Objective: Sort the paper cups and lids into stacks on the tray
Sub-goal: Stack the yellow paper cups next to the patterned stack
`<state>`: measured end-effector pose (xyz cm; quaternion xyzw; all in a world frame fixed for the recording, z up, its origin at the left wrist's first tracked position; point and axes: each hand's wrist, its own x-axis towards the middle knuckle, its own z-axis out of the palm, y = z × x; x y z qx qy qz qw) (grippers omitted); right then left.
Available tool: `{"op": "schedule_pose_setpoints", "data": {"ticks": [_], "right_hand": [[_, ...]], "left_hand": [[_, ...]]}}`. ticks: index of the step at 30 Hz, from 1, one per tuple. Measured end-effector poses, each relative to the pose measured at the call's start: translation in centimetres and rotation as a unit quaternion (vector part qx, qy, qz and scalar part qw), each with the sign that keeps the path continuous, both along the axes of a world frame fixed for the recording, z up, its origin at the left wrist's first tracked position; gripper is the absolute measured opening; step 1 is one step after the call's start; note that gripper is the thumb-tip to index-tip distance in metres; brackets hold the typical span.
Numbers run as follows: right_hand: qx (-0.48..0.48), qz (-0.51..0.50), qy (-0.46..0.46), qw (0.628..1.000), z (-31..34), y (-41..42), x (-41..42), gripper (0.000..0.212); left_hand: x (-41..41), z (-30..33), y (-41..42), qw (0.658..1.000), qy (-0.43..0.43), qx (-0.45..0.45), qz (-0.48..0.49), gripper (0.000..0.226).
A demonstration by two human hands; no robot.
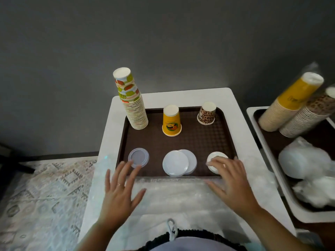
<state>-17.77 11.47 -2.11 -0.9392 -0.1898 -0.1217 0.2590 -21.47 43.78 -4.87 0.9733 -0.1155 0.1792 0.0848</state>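
A brown tray lies on a white table. At its back left stands a tall stack of fruit-print cups, upside down. A yellow cup and a leopard-print cup stand inverted beside it. Along the front lie a greyish lid, two overlapping white lids and a small white lid. My left hand hovers spread, fingertips at the greyish lid's edge. My right hand is spread with fingertips on the small white lid.
The white table has clear plastic wrap over its front. To the right, a second tray holds leaning sleeves of yellow and leopard cups and bagged lids. A patterned rug covers the floor at left.
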Motion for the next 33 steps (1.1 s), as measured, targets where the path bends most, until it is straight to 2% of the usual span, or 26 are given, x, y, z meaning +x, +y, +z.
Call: {"op": "schedule_pose_setpoints", "data": {"ticks": [2,4,7,10,18,21,24,33], "right_hand": [[-0.064,0.126,0.016,0.990,-1.3,2.6,-1.1,0.047],[-0.168,0.223,0.030,0.960,-3.8,4.4,-2.0,0.058],[-0.282,0.262,0.047,0.922,-6.9,4.6,-2.0,0.072],[-0.319,0.270,0.110,0.902,-8.4,3.8,-1.7,0.076],[-0.299,0.164,0.248,0.907,-7.5,2.4,-2.7,0.071],[-0.261,0.100,0.262,0.924,-7.8,1.1,-3.6,0.069],[-0.214,0.027,0.224,0.950,-7.6,-0.3,-4.6,0.070],[-0.201,-0.053,0.257,0.944,-8.0,-3.6,-6.2,0.071]], "left_hand": [[-0.1,-1.7,-2.5,0.990,0.041,0.065,-0.114,0.063],[-0.4,-3.9,-4.0,0.973,0.078,0.120,-0.183,0.071],[-0.4,-6.2,-4.4,0.959,0.137,0.157,-0.194,0.077],[-0.6,-7.4,-3.8,0.944,0.188,0.166,-0.215,0.072],[-0.5,-7.1,-2.6,0.940,0.233,0.125,-0.218,0.066],[-0.9,-7.1,-0.9,0.944,0.247,0.105,-0.189,0.064],[-1.3,-6.9,0.8,0.950,0.250,0.092,-0.164,0.062],[-2.9,-6.4,4.9,0.959,0.253,0.079,-0.099,0.060]]}}
